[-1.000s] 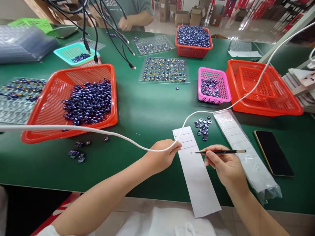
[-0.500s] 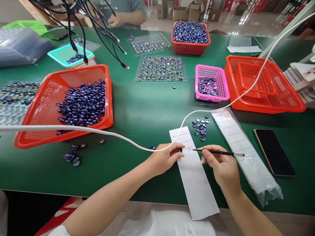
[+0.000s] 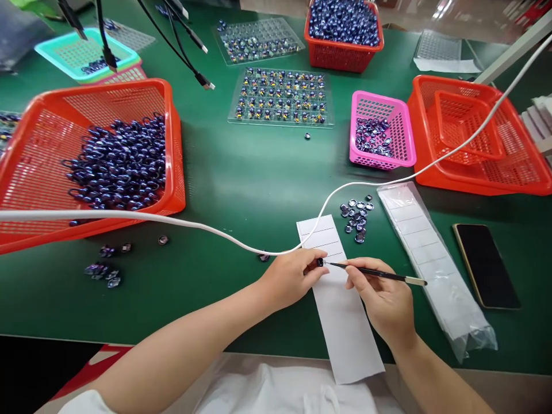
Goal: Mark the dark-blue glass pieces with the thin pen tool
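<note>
Between thumb and fingers, my left hand [image 3: 288,277] pinches a small dark shiny round piece [image 3: 319,262]. My right hand [image 3: 386,299] grips a pair of black tweezers [image 3: 379,273], their fine tip at the small piece. Whether the tip holds anything is too small to tell. Under both hands lies a white label strip [image 3: 347,328] marked with lines near its far end. Several small shiny round caps [image 3: 357,217] are scattered just beyond my right hand. A white cable [image 3: 224,232] runs across the strip and close above my left hand.
A red basket [image 3: 175,149] of dark looped pieces stands left. Behind are a clear tray [image 3: 280,122] of small parts, a pink basket [image 3: 405,135] and a large red basket [image 3: 478,185]. At right lie bagged label strips [image 3: 431,259] and a phone [image 3: 487,264].
The tweezers' tip has moved left, from over the white strip to the small piece in my left hand. The head view has tipped downward, and the background person has left the picture.
</note>
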`<state>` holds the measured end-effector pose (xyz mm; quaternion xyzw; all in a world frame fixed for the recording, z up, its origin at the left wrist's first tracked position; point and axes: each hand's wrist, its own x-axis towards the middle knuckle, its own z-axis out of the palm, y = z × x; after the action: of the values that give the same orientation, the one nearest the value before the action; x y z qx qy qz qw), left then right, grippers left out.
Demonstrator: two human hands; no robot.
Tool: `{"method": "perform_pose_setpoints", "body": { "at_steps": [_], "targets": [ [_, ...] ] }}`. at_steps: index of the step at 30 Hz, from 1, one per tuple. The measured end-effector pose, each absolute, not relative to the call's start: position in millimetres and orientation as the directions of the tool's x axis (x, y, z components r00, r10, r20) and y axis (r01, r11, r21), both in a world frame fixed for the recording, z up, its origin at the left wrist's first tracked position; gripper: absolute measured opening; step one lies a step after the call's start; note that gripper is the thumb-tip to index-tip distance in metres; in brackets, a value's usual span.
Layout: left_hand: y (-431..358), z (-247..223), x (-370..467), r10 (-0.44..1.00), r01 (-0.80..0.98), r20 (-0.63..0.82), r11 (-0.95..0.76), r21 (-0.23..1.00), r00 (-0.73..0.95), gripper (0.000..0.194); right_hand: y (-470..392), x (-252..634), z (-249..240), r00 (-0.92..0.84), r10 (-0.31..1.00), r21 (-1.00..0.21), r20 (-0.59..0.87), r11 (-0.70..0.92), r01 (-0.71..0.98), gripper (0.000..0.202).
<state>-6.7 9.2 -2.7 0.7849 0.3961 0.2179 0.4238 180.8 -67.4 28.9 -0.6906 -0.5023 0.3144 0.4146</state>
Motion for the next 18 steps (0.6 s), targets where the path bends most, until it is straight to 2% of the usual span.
{"method": "perform_pose_setpoints", "body": {
  "at_steps": [8,18],
  "targets": [
    [9.4,-2.2,-5.8,0.799,0.432,0.036,-0.361,0.826,0.600,0.026,-68.4,180.0,27.3,0.280,0.959,-0.874,-0.031,-0.162,0.458,0.010],
    [9.9,0.2,-6.0,0.794,0.453,0.007,-0.353,0.819,0.608,0.024,-68.0,179.9,25.3,0.272,0.962,-0.865,-0.041,-0.170,0.472,0.012]
  ]
}}
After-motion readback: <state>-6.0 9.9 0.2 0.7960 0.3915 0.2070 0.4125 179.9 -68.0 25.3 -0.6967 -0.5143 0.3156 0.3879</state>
